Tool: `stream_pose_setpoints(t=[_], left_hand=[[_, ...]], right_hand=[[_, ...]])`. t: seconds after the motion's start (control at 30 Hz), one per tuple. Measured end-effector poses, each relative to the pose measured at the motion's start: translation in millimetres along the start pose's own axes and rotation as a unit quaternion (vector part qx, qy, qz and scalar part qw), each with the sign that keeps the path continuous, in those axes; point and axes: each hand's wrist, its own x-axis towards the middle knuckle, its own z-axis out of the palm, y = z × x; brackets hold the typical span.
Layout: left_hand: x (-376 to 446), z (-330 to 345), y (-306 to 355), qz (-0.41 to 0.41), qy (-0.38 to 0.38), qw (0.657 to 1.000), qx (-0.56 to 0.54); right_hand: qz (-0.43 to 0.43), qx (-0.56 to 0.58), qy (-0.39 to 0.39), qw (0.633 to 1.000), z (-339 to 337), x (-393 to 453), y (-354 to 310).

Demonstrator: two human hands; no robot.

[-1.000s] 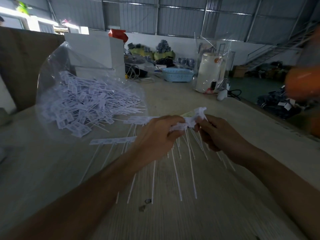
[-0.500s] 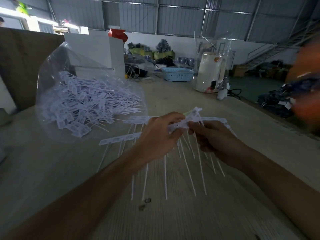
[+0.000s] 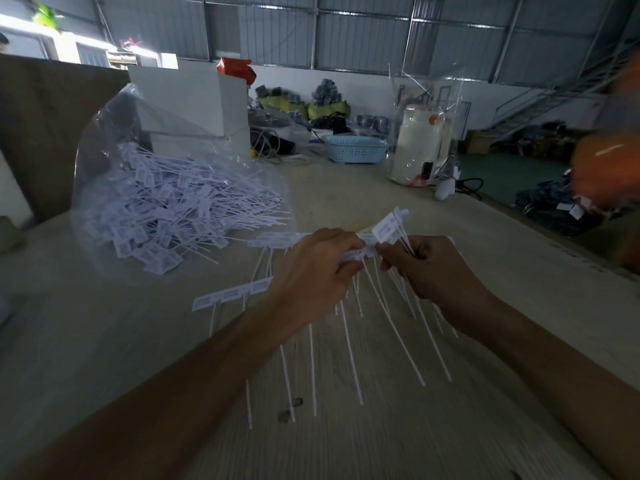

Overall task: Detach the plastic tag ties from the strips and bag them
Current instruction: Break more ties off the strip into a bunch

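Clear bag [image 3: 145, 188] of loose tag ties sits far-left on bench [image 3: 104, 358]. Left hand [image 3: 311, 271] fingers clamp the strip [image 3: 353, 254]; right hand [image 3: 426, 268] pinches freed ties [image 3: 391, 226]. Best to twist close to the joint, sparing the tails.

Pale wooden tabletop [image 3: 346, 445] runs out beyond the hands to a light blue basket [image 3: 355, 149] and a white cabinet [image 3: 194, 98] far left. Behind it all, corrugated metal wall [image 3: 363, 32], bright windows [image 3: 86, 51] upper left, a metal staircase [image 3: 554, 95] far right
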Motion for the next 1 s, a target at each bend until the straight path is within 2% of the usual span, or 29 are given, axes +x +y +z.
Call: stream_pose_setpoints(t=[0.17, 0.4, 0.5, 0.73, 0.9, 1.0], left_hand=[[0, 3, -1, 0.002, 0.005, 1.0, -0.005], [1, 4, 3, -0.043, 0.025, 0.995, -0.091], [2, 2, 5, -0.069, 0.017, 0.988, -0.14], [3, -2, 4, -0.101, -0.021, 0.981, -0.166], [4, -6, -1, -0.113, -0.009, 0.957, -0.266], [3, -3, -1, -0.118, -0.012, 0.955, -0.27]], right_hand=[[-0.03, 0.009, 0.015, 0.999, -1, -3, -1], [-0.046, 0.088, 0.0, 0.995, -4, -7, -5], [-0.048, 0.089, -0.002, 0.995, -4, -6, -5], [-0.052, 0.088, -0.008, 0.995, -3, -6, -3], [-0.08, 0.056, -0.019, 0.995, -4, -8, -5], [-0.073, 0.031, -0.016, 0.997, -1, -7, -5]])
